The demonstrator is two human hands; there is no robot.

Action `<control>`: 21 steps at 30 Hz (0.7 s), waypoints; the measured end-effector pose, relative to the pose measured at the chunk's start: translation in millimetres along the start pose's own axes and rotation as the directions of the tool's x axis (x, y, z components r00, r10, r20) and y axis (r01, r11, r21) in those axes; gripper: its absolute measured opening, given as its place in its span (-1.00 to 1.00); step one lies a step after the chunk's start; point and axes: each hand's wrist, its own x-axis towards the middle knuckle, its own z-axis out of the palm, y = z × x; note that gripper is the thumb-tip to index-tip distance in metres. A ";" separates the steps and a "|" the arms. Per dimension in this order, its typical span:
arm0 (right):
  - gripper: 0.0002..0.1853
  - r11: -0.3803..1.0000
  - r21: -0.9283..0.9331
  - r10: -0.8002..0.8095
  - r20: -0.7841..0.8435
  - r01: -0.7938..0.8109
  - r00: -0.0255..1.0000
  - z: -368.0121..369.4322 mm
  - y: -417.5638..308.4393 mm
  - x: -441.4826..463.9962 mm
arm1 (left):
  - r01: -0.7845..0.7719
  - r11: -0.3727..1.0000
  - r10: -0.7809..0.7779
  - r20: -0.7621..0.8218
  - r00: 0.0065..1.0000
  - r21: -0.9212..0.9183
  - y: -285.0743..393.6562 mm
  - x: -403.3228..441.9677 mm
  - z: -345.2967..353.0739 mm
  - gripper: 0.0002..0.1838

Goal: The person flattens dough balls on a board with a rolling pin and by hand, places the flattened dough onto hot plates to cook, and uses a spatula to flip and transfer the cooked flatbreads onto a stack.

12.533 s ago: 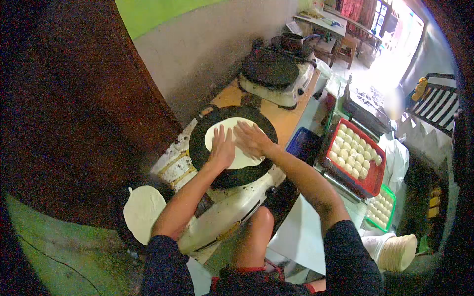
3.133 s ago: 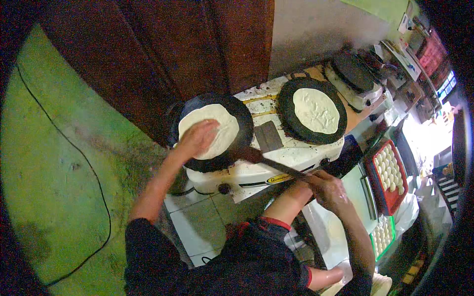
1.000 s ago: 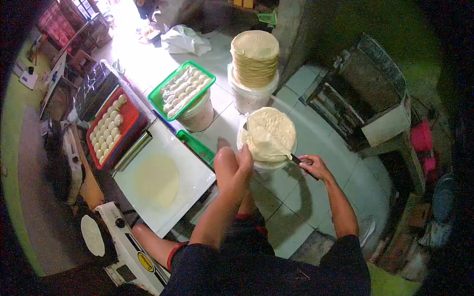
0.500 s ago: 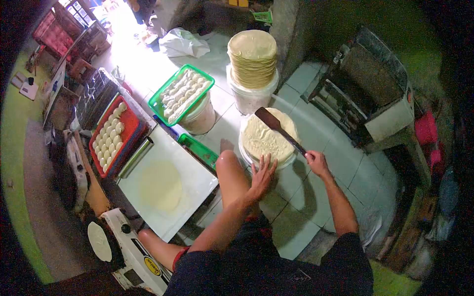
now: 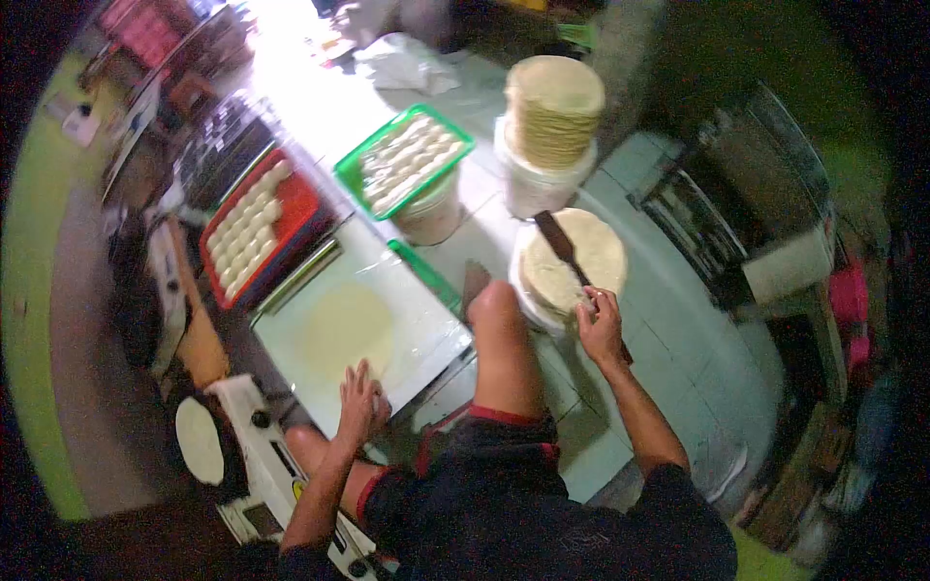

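Note:
My right hand is closed around the handle of a dark spatula. The spatula's blade lies over a stack of pale flatbreads on a white bucket. At the near edge of the white board, my left hand has its fingers stretched out and holds nothing I can see. Those fingertips are close to a thin round sheet of dough spread on the board; blur hides whether they touch it. Along the board's far left edge lies a metal rolling pin.
A red tray of dough balls stands beyond the board. Behind it, a green tray of dough pieces rests on a bucket. A tall flatbread stack tops another bucket. At left, a flatbread lies on a dark round pan by a white stove.
My left hand has left the flatbread stack and moved left to the board. My right hand has moved in toward the stack with the spatula. The view has shifted.

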 end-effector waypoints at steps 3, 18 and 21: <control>-0.72 0.992 0.124 -0.031 0.167 0.010 0.985 13.5 -75.4 17.9 | -0.015 0.995 0.001 0.135 0.991 0.103 -45.8 15.8 -4.1 -0.60; -0.78 0.679 0.472 -0.714 0.603 0.563 0.356 351.9 -284.2 58.7 | 0.285 0.908 0.093 -0.813 0.575 0.306 -143.1 160.8 -283.9 -0.63; -0.83 0.562 0.523 -0.777 0.599 0.641 0.193 396.6 -314.2 51.8 | 0.201 0.979 -0.134 -0.664 0.736 0.024 -109.1 124.7 -271.2 -0.59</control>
